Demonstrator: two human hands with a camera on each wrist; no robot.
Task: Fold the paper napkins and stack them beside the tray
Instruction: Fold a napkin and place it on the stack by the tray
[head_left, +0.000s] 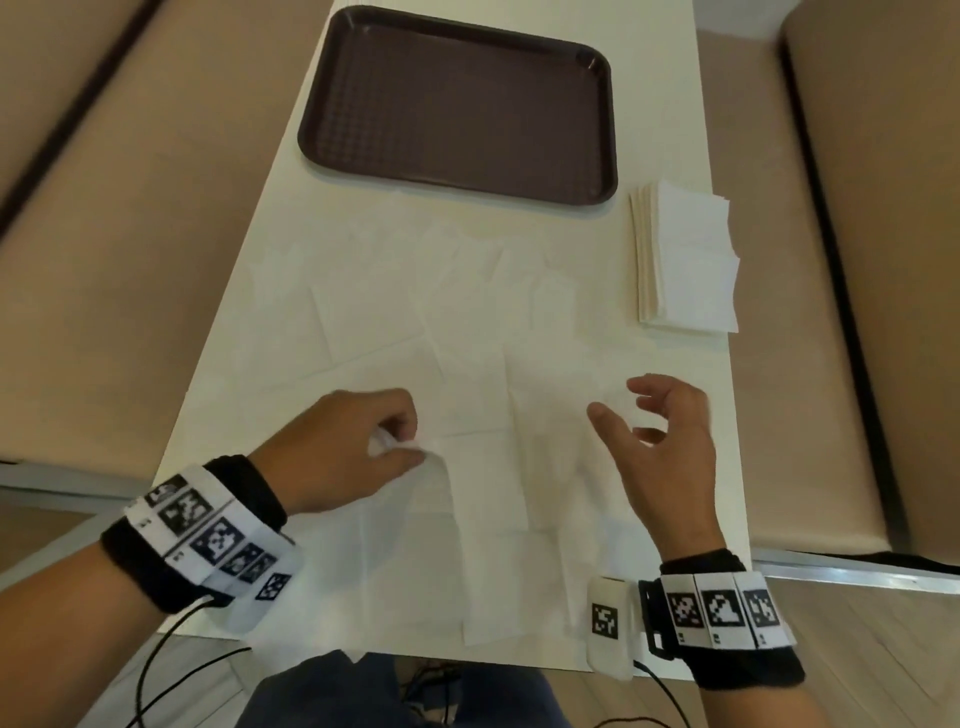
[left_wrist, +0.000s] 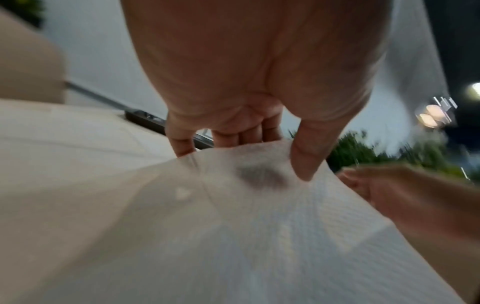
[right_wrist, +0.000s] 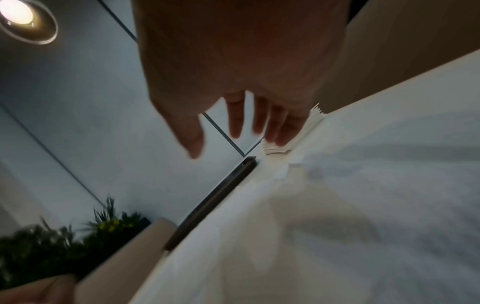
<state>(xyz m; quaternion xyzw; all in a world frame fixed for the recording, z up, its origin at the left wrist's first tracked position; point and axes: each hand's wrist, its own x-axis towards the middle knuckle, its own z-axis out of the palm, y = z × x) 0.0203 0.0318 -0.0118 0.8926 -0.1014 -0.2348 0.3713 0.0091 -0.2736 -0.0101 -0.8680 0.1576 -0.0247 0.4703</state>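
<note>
While our left hand (head_left: 343, 447) pinches a white unfolded paper napkin (head_left: 467, 499), our right hand (head_left: 660, 447) hovers spread, folded white napkin stack (head_left: 685, 260) at two o'clock.

A long white table (head_left: 670, 130) is running from near to far. Tan upholstered benches are flanking it, left (head_left: 119, 218) and right (head_left: 878, 249). Wood-look flooring (head_left: 872, 639) is showing near right. A round ceiling light (right_wrist: 19, 15) is glowing against pale wall panels (right_wrist: 85, 115); green plants (right_wrist: 64, 236) are standing beyond.
</note>
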